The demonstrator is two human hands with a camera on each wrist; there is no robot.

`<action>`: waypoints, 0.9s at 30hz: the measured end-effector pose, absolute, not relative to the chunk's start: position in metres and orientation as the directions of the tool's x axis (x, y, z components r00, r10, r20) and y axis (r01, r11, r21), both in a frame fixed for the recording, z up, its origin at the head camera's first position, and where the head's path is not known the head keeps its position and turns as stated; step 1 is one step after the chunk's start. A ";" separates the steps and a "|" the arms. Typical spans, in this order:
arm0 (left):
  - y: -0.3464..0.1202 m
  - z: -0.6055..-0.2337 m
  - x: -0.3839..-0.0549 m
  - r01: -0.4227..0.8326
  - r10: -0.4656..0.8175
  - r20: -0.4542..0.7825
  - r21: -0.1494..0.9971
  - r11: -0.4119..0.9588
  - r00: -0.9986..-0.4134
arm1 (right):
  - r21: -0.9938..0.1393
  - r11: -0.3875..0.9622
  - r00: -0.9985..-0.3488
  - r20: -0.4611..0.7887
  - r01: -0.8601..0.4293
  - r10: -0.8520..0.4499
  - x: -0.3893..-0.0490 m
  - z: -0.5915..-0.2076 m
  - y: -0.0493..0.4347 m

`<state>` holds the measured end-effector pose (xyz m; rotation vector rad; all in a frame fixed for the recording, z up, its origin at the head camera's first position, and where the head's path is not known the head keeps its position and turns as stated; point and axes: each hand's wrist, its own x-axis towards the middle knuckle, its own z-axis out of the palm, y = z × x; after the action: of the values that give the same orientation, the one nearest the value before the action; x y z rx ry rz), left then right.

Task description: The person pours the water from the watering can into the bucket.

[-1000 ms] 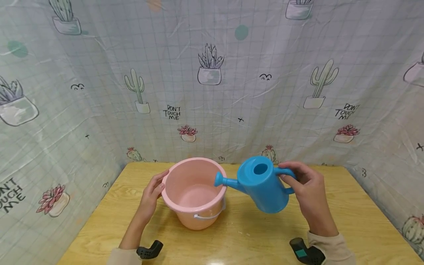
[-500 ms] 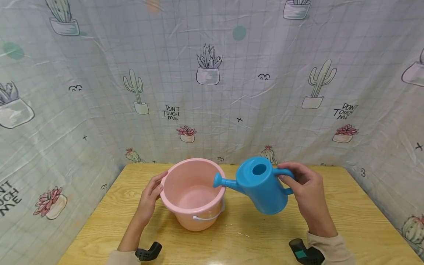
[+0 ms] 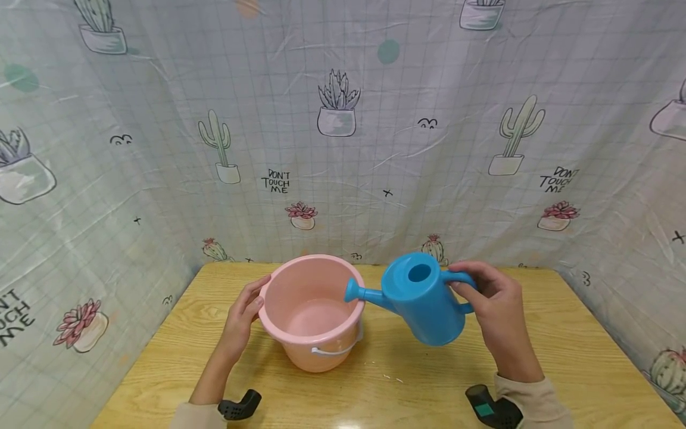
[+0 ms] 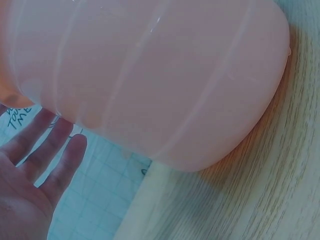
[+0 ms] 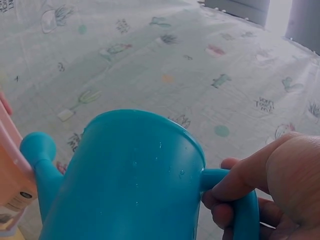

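A pink bucket (image 3: 316, 351) with a white bail handle (image 3: 337, 350) stands on the wooden table. My left hand (image 3: 240, 322) is at its left side, fingertips and thumb touching the rim. In the left wrist view, straight fingers (image 4: 65, 162) reach to the bucket wall (image 4: 165, 75). My right hand (image 3: 498, 301) grips the handle of a blue watering can (image 3: 426, 304), fingers curled round it. The can is raised and tilts left. Its spout (image 3: 370, 295) crosses the bucket's right rim, with the rose over the opening. Water droplets cling to the can (image 5: 135, 175).
The wooden table (image 3: 546, 339) has small wet spots right of the bucket. Behind and on both sides hangs a sheet (image 3: 396, 167) printed with potted cacti. A black wrist device (image 3: 241, 405) is on each arm.
Both hands, the bucket and the watering can stay nearly in place. The head view shifts only slightly.
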<state>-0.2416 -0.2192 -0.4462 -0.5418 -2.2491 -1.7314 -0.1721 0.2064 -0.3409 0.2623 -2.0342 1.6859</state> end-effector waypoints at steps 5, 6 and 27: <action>-0.220 -0.446 -0.243 0.436 0.135 0.415 0.872 0.222 -0.900 | -0.867 0.250 -0.865 0.477 -0.432 0.159 -0.172 -0.339 0.205; -0.220 -0.446 -0.243 0.436 0.135 0.416 0.872 0.221 -0.899 | -0.865 0.257 -0.865 0.477 -0.430 0.158 -0.172 -0.339 0.205; -0.219 -0.445 -0.244 0.456 0.137 0.436 0.870 0.191 -0.889 | -0.859 0.275 -0.862 0.483 -0.432 0.153 -0.173 -0.340 0.205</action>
<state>-0.2438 -0.2193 -0.4455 -0.5657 -2.2074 -1.7577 -0.1728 0.2055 -0.3400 0.2512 -2.0730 1.6234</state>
